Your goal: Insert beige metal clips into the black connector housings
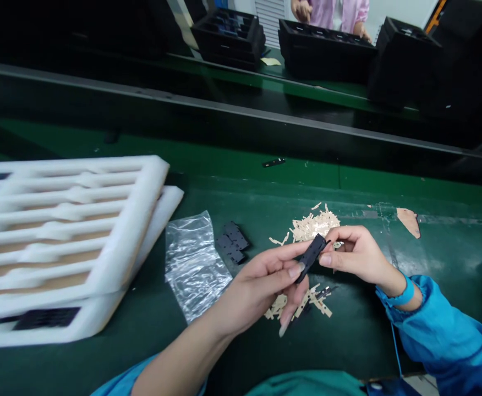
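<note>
My left hand [274, 278] pinches a small black rectangular plastic part [312, 256] between thumb and fingers, holding it tilted above the bench. At the part's upper right end, my right hand [354, 252] has thumb and forefinger closed on a tiny dark piece too small to name. Behind the hands lies a heap of thin cream-coloured strips [313, 225]. More cream strips [321, 302], mixed with a few dark bits, are spread below my left hand, which partly covers them. Several flat black parts [233, 242] rest left of the hands.
A clear plastic bag [195, 258] lies beside a white foam tray [142, 231] with slots, stacked on another. Farther back are a lone black piece [274, 163] and a brown scrap [408, 221]. Beyond the ledge, a person in pink [335, 14] stands behind black bins [327, 52].
</note>
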Available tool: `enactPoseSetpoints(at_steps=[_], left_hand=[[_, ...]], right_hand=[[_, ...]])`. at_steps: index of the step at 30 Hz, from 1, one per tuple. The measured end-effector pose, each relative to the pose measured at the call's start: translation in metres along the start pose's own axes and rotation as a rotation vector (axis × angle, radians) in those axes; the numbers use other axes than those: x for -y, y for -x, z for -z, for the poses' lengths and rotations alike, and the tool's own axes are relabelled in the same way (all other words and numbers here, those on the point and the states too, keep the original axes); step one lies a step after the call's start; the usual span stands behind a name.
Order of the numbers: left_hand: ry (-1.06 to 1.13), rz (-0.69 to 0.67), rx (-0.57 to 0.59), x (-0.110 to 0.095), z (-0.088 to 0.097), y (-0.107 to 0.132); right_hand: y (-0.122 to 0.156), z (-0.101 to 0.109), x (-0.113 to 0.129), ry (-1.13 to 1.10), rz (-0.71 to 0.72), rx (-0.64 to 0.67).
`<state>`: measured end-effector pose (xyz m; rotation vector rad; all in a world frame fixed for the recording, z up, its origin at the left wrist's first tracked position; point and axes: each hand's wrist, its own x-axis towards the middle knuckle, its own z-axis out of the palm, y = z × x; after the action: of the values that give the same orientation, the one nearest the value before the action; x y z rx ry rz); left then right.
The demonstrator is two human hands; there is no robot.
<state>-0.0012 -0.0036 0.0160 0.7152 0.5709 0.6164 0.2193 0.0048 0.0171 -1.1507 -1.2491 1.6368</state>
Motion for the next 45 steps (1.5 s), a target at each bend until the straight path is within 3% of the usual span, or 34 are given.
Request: enactPoseSetpoints(at_steps=[5, 11, 16, 30, 34, 38, 42, 45], left_hand=[[0.016, 0.042, 0.001, 0.002, 0.001, -0.002], [0.147, 0.085, 0.05, -0.001, 0.007, -0.006], [0.149, 0.078, 0.084, 0.001, 0.009, -0.007], [0.162, 0.112, 0.123, 0.002, 0.01, -0.007], [0.059, 0.113, 0.124, 0.001, 0.014, -0.007], [-0.22, 0.087, 0.087, -0.004, 0.012, -0.003], [-0.455, 0.004, 0.022, -0.008, 0.006, 0.003], [-0.575, -0.015, 0.018, -0.007, 0.009, 0.001]], right_hand=[[0.001, 0.0, 0.0, 0.099, 0.018, -0.066], [-0.001, 0.009, -0.001, 0.166, 0.061, -0.001], [0.003, 0.01, 0.007, 0.149, 0.163, -0.13], [0.006, 0.004, 0.014, 0.079, 0.149, -0.117], [0.0, 0.009, 0.007, -0.016, 0.066, -0.058], [-0.004, 0.017, 0.006, -0.04, -0.049, 0.055], [0.0, 0.016, 0.009, 0.214, 0.038, 0.133], [0.007, 0.009, 0.007, 0.462, 0.193, 0.097]])
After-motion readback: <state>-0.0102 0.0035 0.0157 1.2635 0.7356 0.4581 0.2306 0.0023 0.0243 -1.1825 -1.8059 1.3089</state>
